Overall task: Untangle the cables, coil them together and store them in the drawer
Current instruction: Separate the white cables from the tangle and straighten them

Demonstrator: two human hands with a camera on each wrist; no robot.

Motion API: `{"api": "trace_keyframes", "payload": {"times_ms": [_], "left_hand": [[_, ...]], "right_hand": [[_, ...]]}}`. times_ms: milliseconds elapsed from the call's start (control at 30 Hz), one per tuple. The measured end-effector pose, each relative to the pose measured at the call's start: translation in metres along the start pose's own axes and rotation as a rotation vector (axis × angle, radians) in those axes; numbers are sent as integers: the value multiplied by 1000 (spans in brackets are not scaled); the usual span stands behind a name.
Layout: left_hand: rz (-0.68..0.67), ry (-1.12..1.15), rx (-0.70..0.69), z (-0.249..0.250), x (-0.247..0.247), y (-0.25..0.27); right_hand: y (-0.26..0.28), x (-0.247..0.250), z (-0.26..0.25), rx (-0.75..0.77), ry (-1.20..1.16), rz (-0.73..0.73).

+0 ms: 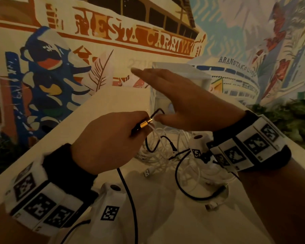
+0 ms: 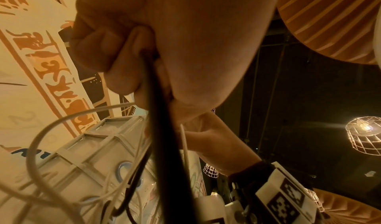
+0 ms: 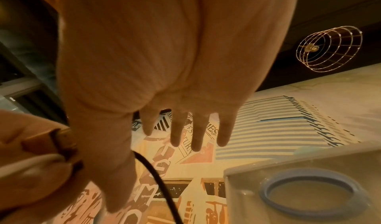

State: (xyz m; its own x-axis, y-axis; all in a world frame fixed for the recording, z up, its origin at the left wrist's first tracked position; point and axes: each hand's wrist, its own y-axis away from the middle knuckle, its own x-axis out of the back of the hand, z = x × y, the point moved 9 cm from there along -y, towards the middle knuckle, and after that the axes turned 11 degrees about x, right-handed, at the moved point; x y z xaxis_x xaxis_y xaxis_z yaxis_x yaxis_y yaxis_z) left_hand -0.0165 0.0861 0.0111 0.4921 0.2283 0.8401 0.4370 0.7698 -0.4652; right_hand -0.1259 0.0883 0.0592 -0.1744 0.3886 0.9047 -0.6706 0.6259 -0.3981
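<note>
Left hand point(image 1: 106, 140) grip pinching black cable point(image 1: 130, 196) gold plug; right hand point(image 1: 181, 97) spread, empty; wrist view shows drawer ring point(image 3: 309, 193)

A pale surface point(image 1: 113, 99) carries a tangle of white cables point(image 1: 165, 155) and a black cable point(image 1: 181, 184) near its middle. A white drawer unit point(image 1: 197, 74) stands at the far edge.

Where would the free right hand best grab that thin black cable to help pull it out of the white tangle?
Judging by the pose, on the thin black cable where it arches just past the gold plug held by the left hand. The open right hand can pinch it from above; lower down it threads through the white cables.
</note>
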Motion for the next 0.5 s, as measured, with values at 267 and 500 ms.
{"api": "trace_keyframes", "payload": {"times_ms": [267,500], "left_hand": [[28,3,27,0,3,0],[34,-3,55,0,7,1]], "right_hand": [[5,-7,1,-1,-153,-125],[14,15,20,-139,-241,-42]]}}
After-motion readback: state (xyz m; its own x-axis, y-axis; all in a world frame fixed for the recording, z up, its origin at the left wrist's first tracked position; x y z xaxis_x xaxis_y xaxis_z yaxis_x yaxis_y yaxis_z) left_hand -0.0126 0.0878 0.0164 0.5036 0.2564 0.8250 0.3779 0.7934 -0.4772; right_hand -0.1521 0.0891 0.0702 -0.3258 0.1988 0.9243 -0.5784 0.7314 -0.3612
